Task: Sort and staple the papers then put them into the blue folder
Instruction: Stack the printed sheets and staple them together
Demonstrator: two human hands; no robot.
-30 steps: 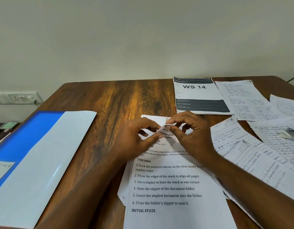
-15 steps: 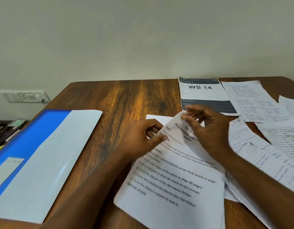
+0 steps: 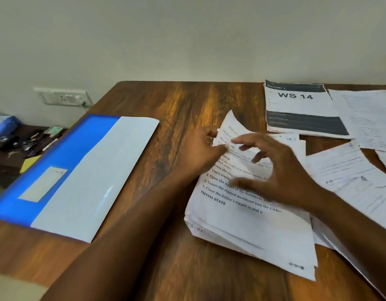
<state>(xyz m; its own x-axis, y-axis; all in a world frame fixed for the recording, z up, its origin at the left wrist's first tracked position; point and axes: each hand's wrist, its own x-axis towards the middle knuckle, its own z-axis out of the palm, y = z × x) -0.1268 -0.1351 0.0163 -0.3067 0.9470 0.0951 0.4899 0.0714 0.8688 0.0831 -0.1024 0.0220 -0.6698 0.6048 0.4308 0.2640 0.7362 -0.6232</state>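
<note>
From my feed I saw both forearms reaching in from the bottom edge toward the middle of the wooden desk (image 3: 187, 109). The left hand (image 3: 201, 149) sat at the upper-left edge of the printed instruction sheet (image 3: 248, 205), wrist roughly straight, thumb and curled fingers pinching that edge; the sheet's top corner curled up and stood off the desk just above the knuckles. The right hand (image 3: 281, 170) hovered over the same sheet, palm down, fingers spread and bent claw-like, thumb stretched out low to the left. It was motion-blurred, so I couldn't tell whether the fingertips touched the paper; I saw nothing gripped in it.

The sheet lay tilted, on top of a loose stack of papers (image 3: 242, 235) w/ edges fanned out at the near side. More handwritten pages (image 3: 350, 177) were scattered to the right, some under the right forearm. A "WS 14" booklet (image 3: 300, 109) lay at the far side, near the desk's back edge, w/ another handwritten page (image 3: 365, 118) just beside it.

The blue folder (image 3: 64, 148) lay flat at the desk's left edge, well apart from both hands, w/ a white sheet (image 3: 96, 177) covering its right part.
</note>
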